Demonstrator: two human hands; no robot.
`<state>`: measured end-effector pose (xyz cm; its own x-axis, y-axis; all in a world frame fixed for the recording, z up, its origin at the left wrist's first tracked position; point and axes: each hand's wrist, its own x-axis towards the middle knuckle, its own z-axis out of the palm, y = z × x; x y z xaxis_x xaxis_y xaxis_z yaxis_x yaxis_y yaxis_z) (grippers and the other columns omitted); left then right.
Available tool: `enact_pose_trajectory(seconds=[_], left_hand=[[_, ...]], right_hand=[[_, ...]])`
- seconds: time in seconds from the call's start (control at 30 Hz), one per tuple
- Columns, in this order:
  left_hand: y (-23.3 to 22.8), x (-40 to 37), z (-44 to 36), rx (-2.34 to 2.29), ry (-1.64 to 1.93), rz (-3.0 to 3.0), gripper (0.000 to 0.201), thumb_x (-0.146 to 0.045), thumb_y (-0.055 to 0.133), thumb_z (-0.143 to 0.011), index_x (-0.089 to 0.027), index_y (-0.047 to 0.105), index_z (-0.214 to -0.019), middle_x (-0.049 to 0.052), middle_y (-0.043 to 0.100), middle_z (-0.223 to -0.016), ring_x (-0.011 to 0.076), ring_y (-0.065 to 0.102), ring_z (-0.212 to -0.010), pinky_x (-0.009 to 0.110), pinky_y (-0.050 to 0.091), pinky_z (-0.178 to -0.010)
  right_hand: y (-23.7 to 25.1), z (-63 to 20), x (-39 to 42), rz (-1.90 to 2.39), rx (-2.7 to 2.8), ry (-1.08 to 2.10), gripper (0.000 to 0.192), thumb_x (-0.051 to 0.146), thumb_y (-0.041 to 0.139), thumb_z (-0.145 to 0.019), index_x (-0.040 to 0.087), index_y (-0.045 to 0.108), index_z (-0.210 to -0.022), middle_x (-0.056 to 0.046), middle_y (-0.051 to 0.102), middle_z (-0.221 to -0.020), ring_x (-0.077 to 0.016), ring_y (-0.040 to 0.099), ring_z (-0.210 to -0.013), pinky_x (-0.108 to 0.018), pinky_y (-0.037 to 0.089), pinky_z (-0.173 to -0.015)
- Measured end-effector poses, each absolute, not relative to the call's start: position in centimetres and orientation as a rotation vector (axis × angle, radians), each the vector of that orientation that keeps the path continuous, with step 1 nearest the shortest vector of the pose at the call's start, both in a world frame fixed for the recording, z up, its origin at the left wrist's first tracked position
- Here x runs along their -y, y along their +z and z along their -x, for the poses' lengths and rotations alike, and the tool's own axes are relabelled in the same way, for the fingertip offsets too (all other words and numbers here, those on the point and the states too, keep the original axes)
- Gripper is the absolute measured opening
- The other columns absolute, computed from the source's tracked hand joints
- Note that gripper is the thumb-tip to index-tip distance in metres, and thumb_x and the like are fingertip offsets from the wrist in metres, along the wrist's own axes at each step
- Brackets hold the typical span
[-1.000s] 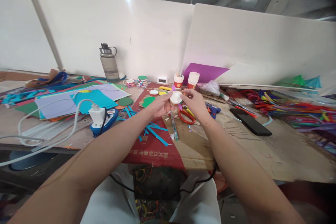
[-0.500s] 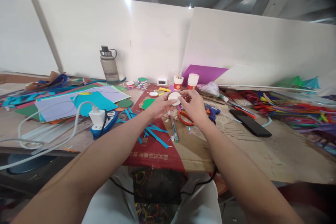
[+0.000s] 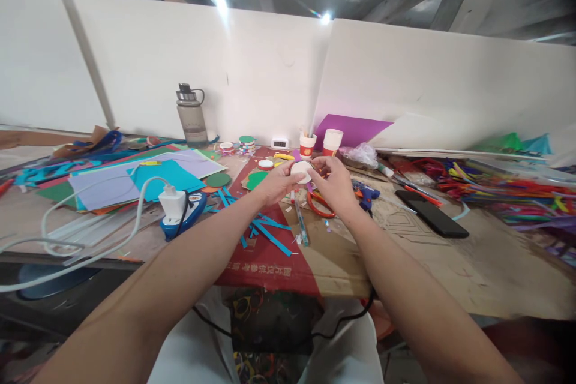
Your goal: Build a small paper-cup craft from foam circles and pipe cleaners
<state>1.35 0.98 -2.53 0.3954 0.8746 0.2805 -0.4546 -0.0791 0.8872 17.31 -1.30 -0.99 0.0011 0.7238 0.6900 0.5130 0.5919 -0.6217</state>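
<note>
Both hands meet above the surface [image 3: 450,264], the left hand [image 3: 276,183] and right hand [image 3: 333,183] pinching a small white disc [image 3: 300,171] between their fingertips. To handle it well, keep the grip light at the rim so the face stays clear. Beneath the left wrist, red cardboard [image 3: 265,264] carries pale printed characters, upside down and probably Chinese; I cannot read them.

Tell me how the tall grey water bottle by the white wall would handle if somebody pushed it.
The tall grey translucent water bottle stands upright and narrow, so a push near its cap would probably tip it. It looks mostly empty, so likely light. Its round body would probably roll once down, though the lid's carry loop might stop it.
</note>
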Motion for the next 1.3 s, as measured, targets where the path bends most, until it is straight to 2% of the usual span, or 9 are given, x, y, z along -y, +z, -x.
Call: enact_pose_trajectory(seconds=[0.13,0.27,0.43,0.5,0.67,0.8,1.07,1.3], left_hand=[[-2.5,-1.2,-1.2,-0.461,1.162,-1.216,0.043,-0.018,0.082,-0.066,-0.014,0.066,-0.105,0.007,0.07,-0.102,0.0158,0.065,-0.088,0.03,0.053,-0.082],[-2.4,-1.1,-1.2,-0.496,1.135,-1.212,0.043,-0.017,0.081,-0.066,-0.014,0.065,-0.106,0.007,0.07,-0.101,0.0143,0.065,-0.085,0.027,0.054,-0.079],[-2.4,-1.0,-1.1,-0.509,1.056,-1.228,0.037,-0.025,0.077,-0.074,-0.014,0.066,-0.108,0.01,0.071,-0.102,0.0185,0.067,-0.089,0.034,0.055,-0.081],[-2.5,-1.1,-1.0,-0.554,1.082,-1.237,0.037,-0.03,0.077,-0.075,-0.014,0.067,-0.107,0.01,0.071,-0.103,0.0185,0.067,-0.087,0.033,0.055,-0.078],[-2.7,-1.7,-0.9,-0.726,1.186,-1.28,0.042,-0.036,0.083,-0.066,-0.009,0.071,-0.097,0.01,0.073,-0.095,0.0153,0.066,-0.077,0.027,0.053,-0.068],[-2.8,-2.1,-1.0,-0.758,1.208,-1.311,0.043,-0.037,0.083,-0.065,-0.009,0.071,-0.095,0.008,0.073,-0.088,0.0122,0.063,-0.068,0.024,0.051,-0.063],[-3.0,-2.4,-0.6,-0.767,1.202,-1.4,0.048,-0.041,0.083,-0.062,-0.01,0.071,-0.097,0.006,0.072,-0.09,0.0112,0.06,-0.067,0.024,0.05,-0.062],[-2.9,-2.4,-0.5,-0.785,1.177,-1.354,0.044,-0.041,0.08,-0.067,-0.01,0.07,-0.097,0.006,0.072,-0.088,0.0095,0.06,-0.062,0.023,0.05,-0.06]], right_hand=[[-1.2,-17.5,1.0,1.095,1.631,0.273,0.031,0.038,0.064,-0.076,0.017,0.068,-0.099,-0.01,0.063,-0.101,-0.0202,0.057,-0.083,-0.038,0.049,-0.079],[-1.6,-17.7,0.4,1.074,1.642,0.384,0.026,0.041,0.063,-0.076,0.018,0.068,-0.087,-0.009,0.065,-0.098,-0.0206,0.057,-0.088,-0.038,0.048,-0.084],[-2.1,-18.0,-0.6,1.011,1.503,0.826,0.033,0.046,0.069,-0.07,0.017,0.066,-0.084,-0.005,0.067,-0.083,-0.0168,0.057,-0.071,-0.033,0.048,-0.068],[-2.2,-18.2,-0.8,0.985,1.469,0.895,0.035,0.047,0.072,-0.067,0.017,0.066,-0.084,-0.003,0.066,-0.078,-0.015,0.055,-0.067,-0.03,0.045,-0.065],[-2.5,-18.3,-1.1,0.99,1.47,0.833,0.039,0.052,0.074,-0.065,0.017,0.067,-0.081,-0.001,0.064,-0.07,-0.0127,0.05,-0.062,-0.028,0.04,-0.06],[-2.7,-18.4,-1.4,1.009,1.472,0.81,0.04,0.053,0.073,-0.065,0.016,0.068,-0.081,-0.001,0.063,-0.067,-0.0122,0.048,-0.061,-0.027,0.038,-0.059],[-2.3,-18.3,-1.2,0.978,1.441,0.868,0.038,0.048,0.074,-0.061,0.016,0.067,-0.079,-0.001,0.062,-0.069,-0.0119,0.048,-0.062,-0.027,0.038,-0.058],[-2.6,-18.5,-1.7,0.993,1.47,0.873,0.042,0.05,0.074,-0.065,0.017,0.067,-0.091,-0.001,0.064,-0.074,-0.0124,0.051,-0.063,-0.027,0.041,-0.058]])
